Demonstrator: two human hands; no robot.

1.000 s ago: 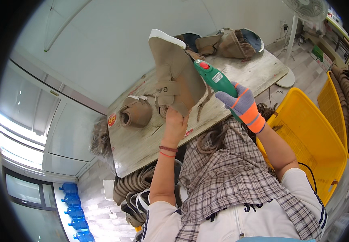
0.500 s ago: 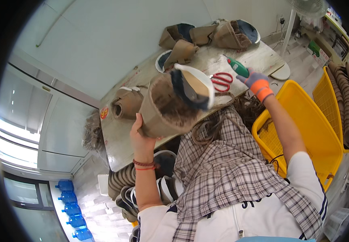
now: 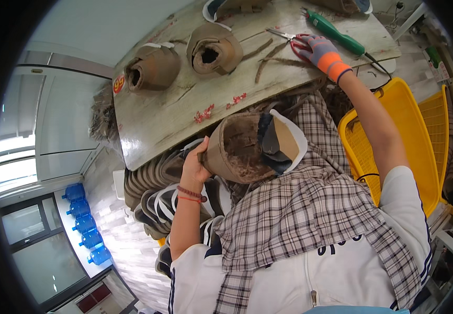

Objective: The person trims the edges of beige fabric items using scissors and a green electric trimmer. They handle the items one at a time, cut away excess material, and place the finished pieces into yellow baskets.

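My left hand (image 3: 195,164) is closed on the edge of a brown boot upper (image 3: 221,157) with a furry lining and a white-edged, dark-collared end, held over my lap just below the table edge. On the table, my right hand (image 3: 325,53), in a grey and orange glove, has its fingers closed around the red handles of a pair of scissors (image 3: 283,34), whose blades point left. Just beyond the hand lies a green corded power tool (image 3: 336,31). Thin brown trimmed strips (image 3: 271,57) lie beside the scissors.
Two more brown uppers (image 3: 156,68) stand on the worn table (image 3: 163,120), with others at its far edge. Stacked uppers (image 3: 158,180) fill the space below left. To the right are yellow baskets (image 3: 420,141), and blue water bottles (image 3: 85,224) line the left wall.
The green tool has left my right hand and lies on the table; that hand is now at the scissors. My left hand has lowered the boot upper toward my lap, and the view has shifted.
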